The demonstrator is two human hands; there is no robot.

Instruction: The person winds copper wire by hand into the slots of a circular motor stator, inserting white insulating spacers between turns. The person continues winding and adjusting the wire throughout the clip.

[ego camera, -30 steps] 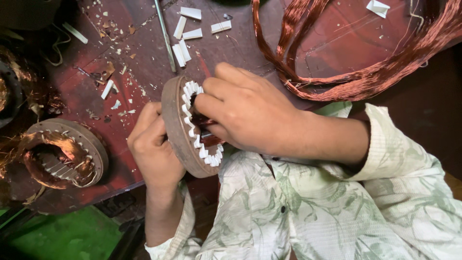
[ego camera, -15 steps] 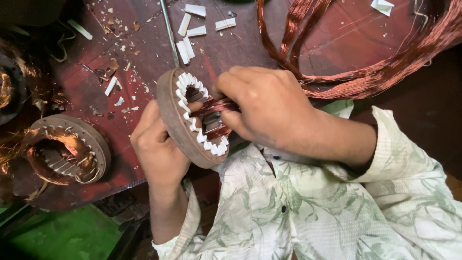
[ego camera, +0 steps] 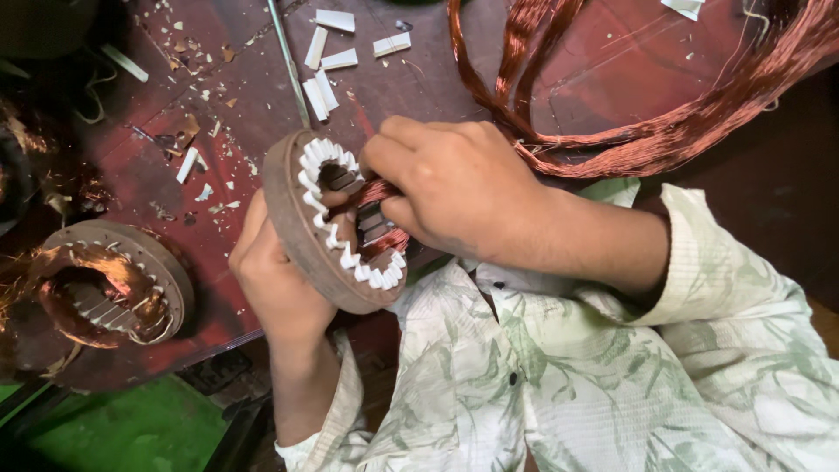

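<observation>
Head view: stator core held on edge at the near edge of a red worktable, copper coil being worked into its bore.

From my seat, largest first: the red worktable (ego camera: 612,79) fills the frame, scattered with white paper slips (ego camera: 336,59) and a long loose copper wire hank (ego camera: 664,140) trailing to the far right. Left lies 1 already-wound stator (ego camera: 109,284). The stator core (ego camera: 301,236) stands tilted on edge, its bore facing right, clamped from behind by the left hand (ego camera: 275,280). The right hand (ego camera: 454,192) is the nearer one to the bore, fingers closed on a small copper coil (ego camera: 380,194) (pinched, partly hidden) sitting inside the white-lined slots.
</observation>
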